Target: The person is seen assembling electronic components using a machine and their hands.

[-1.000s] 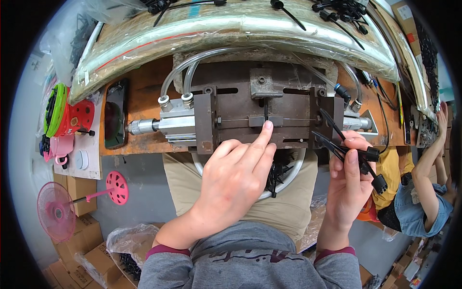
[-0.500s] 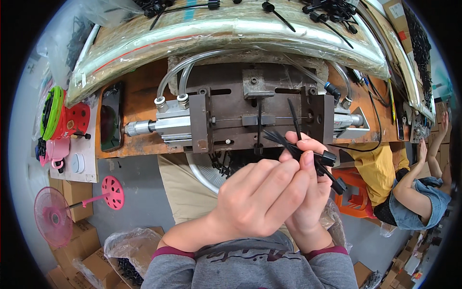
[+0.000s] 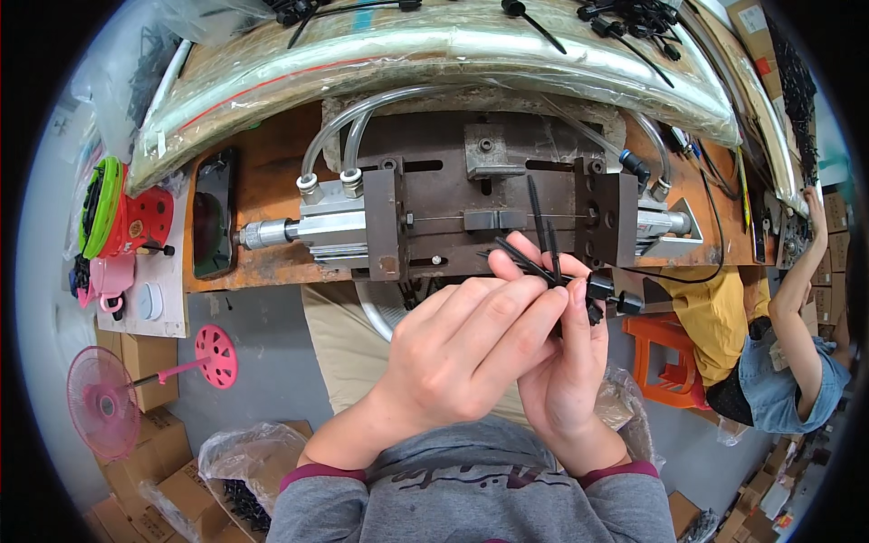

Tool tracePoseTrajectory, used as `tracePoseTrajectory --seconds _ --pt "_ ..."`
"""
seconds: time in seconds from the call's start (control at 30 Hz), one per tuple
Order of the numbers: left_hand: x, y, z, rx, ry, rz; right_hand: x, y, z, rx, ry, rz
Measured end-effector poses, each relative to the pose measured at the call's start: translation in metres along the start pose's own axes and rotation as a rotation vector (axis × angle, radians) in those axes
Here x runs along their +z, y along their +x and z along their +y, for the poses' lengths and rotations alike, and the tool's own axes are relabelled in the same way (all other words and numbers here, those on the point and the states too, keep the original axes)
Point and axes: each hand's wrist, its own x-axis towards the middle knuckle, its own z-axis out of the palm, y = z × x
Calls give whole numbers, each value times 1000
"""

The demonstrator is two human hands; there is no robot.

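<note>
In front of the metal fixture (image 3: 444, 195), my two hands meet over several black cable ties (image 3: 538, 213) with thick knobbed heads. My right hand (image 3: 570, 389) is closed around the bunch. Its thumb presses on them, and some heads stick out to the right. My left hand (image 3: 453, 339) is closed too, its fingertips pinched on a tie at the bunch; the fingers partly hide the grip. Just beyond the fingertips, a small grey slotted block (image 3: 495, 220) sits at the fixture's middle with no tie across it. A thin rod runs through on both sides.
Silver cylinders (image 3: 330, 226) with clear hoses flank the fixture. A phone (image 3: 214, 213) lies left of it. More black ties (image 3: 534, 25) rest on the plastic-covered shelf (image 3: 434, 59). A pink fan (image 3: 104, 404) stands lower left. A co-worker (image 3: 769, 362) sits at right near an orange stool (image 3: 656, 362).
The tie that stood across the fixture's middle block has come out, and my hands hold the bunch together. The ties in my hands have turned. The co-worker's arm has moved forward.
</note>
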Motion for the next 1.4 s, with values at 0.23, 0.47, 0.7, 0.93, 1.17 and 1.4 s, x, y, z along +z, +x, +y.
tracePoseTrajectory --seconds 0.23,0.47,0.7,0.93,1.17,1.4 --pt "1 -3 6 -20 10 -5 -1 3 -3 16 4 15" --pt "-19 -6 4 -134 -263 -23 -17 2 -9 -71 -96 21" --pt "-16 -11 -13 -112 88 -296 -41 2 -20 -412 -457 -14" --pt "-14 8 -9 -96 250 -367 -45 0 -26 -446 -513 -19" --pt "-15 9 -7 -175 251 -402 -45 2 -27 -373 -485 -46" --pt "-19 11 7 -28 -57 -154 -35 0 -19 -278 -365 -74"
